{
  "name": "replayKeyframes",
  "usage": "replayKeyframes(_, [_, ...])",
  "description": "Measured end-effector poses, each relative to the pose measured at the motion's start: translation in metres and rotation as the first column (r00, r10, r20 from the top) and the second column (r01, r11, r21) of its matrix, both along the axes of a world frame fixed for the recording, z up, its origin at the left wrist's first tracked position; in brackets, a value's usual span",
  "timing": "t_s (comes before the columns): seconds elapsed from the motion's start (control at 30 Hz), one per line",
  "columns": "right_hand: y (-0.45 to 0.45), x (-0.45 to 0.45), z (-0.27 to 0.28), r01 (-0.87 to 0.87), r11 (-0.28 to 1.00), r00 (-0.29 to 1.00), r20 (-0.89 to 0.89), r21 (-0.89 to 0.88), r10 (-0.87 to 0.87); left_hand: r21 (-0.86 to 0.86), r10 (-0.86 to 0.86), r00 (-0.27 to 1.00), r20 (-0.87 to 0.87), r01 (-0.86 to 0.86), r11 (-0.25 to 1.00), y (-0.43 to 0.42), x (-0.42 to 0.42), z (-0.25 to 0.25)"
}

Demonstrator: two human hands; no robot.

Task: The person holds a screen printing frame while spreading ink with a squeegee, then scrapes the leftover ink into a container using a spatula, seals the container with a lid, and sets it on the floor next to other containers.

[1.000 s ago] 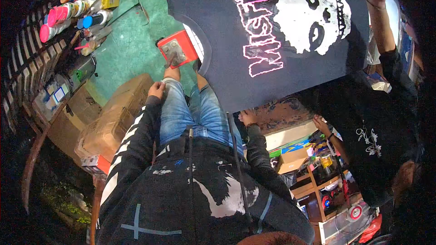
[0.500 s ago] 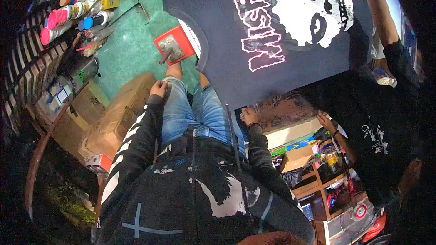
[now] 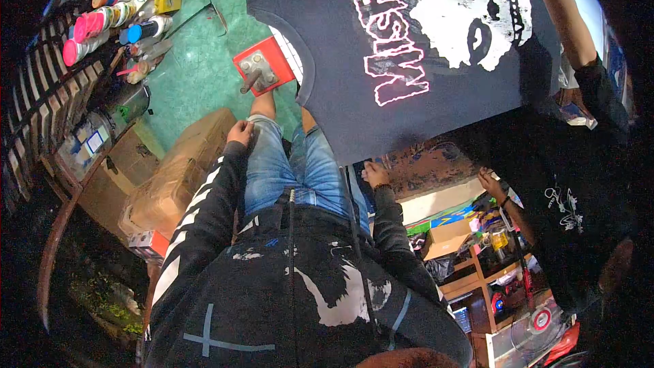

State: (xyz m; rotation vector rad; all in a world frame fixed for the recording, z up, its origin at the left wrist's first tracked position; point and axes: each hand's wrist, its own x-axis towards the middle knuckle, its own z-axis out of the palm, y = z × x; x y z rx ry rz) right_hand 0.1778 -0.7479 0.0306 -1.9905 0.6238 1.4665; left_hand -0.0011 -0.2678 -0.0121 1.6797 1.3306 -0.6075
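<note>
My left hand point(image 3: 240, 133) lies beside my left thigh with its fingers curled in and nothing seen in them. My right hand point(image 3: 375, 174) is by my right thigh, its fingers also curled. It sits just below the near corner of a dark T-shirt point(image 3: 327, 123); I see no firm hold on the cloth. The shirt is spread flat, with pink-outlined lettering point(image 3: 402, 78) and a white skull print point(image 3: 443, 27). Near its collar a red plate with a grey metal fitting point(image 3: 267, 68) shows above my knee.
Another person in a black shirt point(image 3: 565, 184) stands at the right, one arm point(image 3: 575, 27) reaching over the shirt's far side. Paint bottles point(image 3: 102, 20) stand at the upper left. A taped cardboard box point(image 3: 180, 170) lies beside my left leg. Shelves point(image 3: 477, 279) and a fan point(image 3: 538, 320) are at lower right.
The view has shifted very slightly, so the shirt and bottles sit a little to the right. Both my hands stay in place by my thighs.
</note>
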Motion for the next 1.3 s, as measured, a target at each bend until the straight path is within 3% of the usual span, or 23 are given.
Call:
replayKeyframes(0.1, [-0.004,-0.005,-0.006,0.013,1.0,1.0,0.02,0.011,-0.013,-0.03,0.017,1.0,-0.017,-0.018,0.999,0.001,0.008,0.011])
replayKeyframes(0.33, [0.004,0.002,0.0,-0.025,1.0,1.0,0.013,-0.01,0.025,-0.023,0.06,0.995,0.079,-0.058,0.998,-0.003,-0.014,-0.015])
replayKeyframes(0.47, [0.002,-0.002,-0.002,0.05,0.998,0.998,0.024,0.03,-0.051,-0.081,0.073,0.997,0.032,-0.071,0.994,-0.001,-0.005,0.001])
replayKeyframes(0.6, [0.003,0.002,-0.002,-0.012,1.0,1.0,-0.006,0.006,0.012,-0.053,0.085,0.996,0.037,-0.084,0.995,-0.004,-0.024,-0.024])
replayKeyframes(0.83, [0.011,0.005,0.005,0.033,0.999,0.999,0.01,-0.008,-0.033,-0.073,0.111,0.993,0.031,-0.109,0.991,-0.003,-0.013,-0.007])
replayKeyframes(0.9, [0.011,0.007,0.007,-0.004,0.999,1.0,0.012,0.041,0.003,-0.143,0.186,0.982,0.033,-0.18,0.973,-0.003,-0.015,-0.011])
replayKeyframes(0.93, [0.011,0.006,0.005,0.014,0.999,1.0,0.008,0.044,-0.014,-0.143,0.188,0.982,0.033,-0.181,0.973,-0.003,-0.017,-0.013])
replayKeyframes(1.03, [-0.068,-0.017,-0.087,0.446,0.875,0.841,-0.424,0.19,-0.336,-0.126,0.196,0.979,0.056,-0.188,0.974,-0.005,-0.021,-0.018])
replayKeyframes(1.13, [0.006,0.009,-0.003,-0.033,0.999,0.998,-0.052,0.021,0.034,-0.105,0.19,0.979,0.078,-0.181,0.978,-0.004,-0.032,-0.034])
replayKeyframes(1.3, [0.009,0.012,0.001,0.033,0.997,0.999,-0.045,0.062,-0.031,-0.085,0.17,0.981,0.097,-0.162,0.983,-0.003,-0.038,-0.042])
